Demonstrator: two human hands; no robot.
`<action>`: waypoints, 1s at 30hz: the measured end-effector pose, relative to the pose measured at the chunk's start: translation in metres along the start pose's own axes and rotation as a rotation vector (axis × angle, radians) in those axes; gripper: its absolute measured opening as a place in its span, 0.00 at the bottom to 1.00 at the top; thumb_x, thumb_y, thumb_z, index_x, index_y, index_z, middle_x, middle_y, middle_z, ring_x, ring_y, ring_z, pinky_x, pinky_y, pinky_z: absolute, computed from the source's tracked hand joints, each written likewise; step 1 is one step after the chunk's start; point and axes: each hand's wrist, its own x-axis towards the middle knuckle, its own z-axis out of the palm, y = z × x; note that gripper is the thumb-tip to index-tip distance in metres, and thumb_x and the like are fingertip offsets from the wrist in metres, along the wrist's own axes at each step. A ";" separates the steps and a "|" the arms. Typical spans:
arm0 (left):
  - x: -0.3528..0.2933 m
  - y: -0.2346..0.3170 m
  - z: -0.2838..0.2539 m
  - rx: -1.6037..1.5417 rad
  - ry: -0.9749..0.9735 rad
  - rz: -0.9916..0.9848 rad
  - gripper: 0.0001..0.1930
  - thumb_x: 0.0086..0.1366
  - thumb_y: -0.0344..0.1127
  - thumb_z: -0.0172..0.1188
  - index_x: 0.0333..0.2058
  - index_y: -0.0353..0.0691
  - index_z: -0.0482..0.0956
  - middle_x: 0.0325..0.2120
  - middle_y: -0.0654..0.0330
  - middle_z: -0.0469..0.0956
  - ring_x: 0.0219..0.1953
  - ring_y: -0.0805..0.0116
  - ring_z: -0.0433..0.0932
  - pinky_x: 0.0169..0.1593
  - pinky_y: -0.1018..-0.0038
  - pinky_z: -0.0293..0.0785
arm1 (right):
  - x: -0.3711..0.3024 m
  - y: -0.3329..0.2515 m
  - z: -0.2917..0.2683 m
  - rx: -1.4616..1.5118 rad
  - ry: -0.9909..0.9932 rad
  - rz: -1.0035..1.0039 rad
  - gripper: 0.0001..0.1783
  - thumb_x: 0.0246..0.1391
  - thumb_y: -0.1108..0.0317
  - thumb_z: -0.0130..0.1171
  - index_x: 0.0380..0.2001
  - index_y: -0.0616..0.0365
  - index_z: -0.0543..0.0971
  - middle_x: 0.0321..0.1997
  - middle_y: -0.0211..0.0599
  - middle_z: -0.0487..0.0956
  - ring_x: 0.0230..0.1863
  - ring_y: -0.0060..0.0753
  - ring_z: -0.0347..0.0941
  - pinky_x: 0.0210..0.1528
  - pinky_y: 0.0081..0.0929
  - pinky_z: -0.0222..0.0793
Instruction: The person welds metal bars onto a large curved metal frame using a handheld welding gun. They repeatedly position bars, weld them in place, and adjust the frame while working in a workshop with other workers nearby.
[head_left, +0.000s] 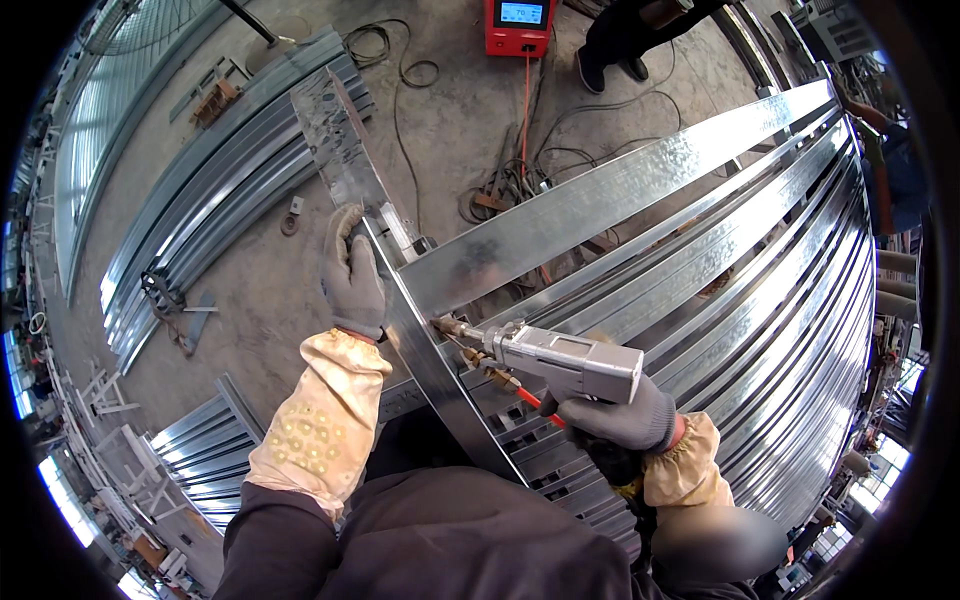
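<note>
My right hand (630, 415), in a grey glove, is closed round the grip of a silver welding gun (570, 360). The gun's brass-coloured nozzle (447, 326) points left at the corner where a wide galvanized slat (600, 210) meets a long steel rail (430, 370). A red hose (540, 407) runs from the gun's front underside back beneath my hand. My gloved left hand (355, 275) rests against the rail's left side, thumb and fingers apart, fingertips at its edge. Beside those fingertips, a small metal block (398, 235) sits at the slat's end.
Many parallel slats (760, 300) spread to the right. Bundled steel profiles (230, 190) lie on the floor at left. A red machine with a lit screen (518, 28) stands at the far side, cables (400, 75) trailing nearby. One person's legs (620, 45) and another person's arm (875, 130) show.
</note>
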 end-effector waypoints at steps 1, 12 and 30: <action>0.000 0.001 0.000 -0.013 0.009 -0.005 0.18 0.67 0.22 0.47 0.55 0.31 0.75 0.57 0.52 0.74 0.61 0.61 0.72 0.68 0.67 0.62 | -0.001 0.000 0.000 -0.005 0.006 -0.006 0.32 0.56 0.73 0.63 0.64 0.64 0.67 0.40 0.41 0.82 0.31 0.23 0.79 0.31 0.23 0.77; -0.003 -0.006 -0.003 -0.087 0.016 -0.015 0.20 0.67 0.22 0.45 0.56 0.30 0.75 0.58 0.50 0.74 0.62 0.60 0.71 0.68 0.66 0.63 | 0.004 -0.050 0.029 0.109 0.205 0.091 0.21 0.59 0.67 0.65 0.54 0.64 0.75 0.35 0.34 0.82 0.28 0.23 0.78 0.27 0.22 0.74; -0.154 0.154 -0.061 -0.275 -0.623 -0.074 0.33 0.66 0.35 0.61 0.67 0.35 0.63 0.60 0.46 0.71 0.60 0.52 0.72 0.65 0.59 0.67 | -0.203 -0.070 0.124 -0.165 0.668 -0.808 0.38 0.57 0.50 0.62 0.56 0.75 0.69 0.37 0.54 0.80 0.16 0.27 0.74 0.12 0.18 0.69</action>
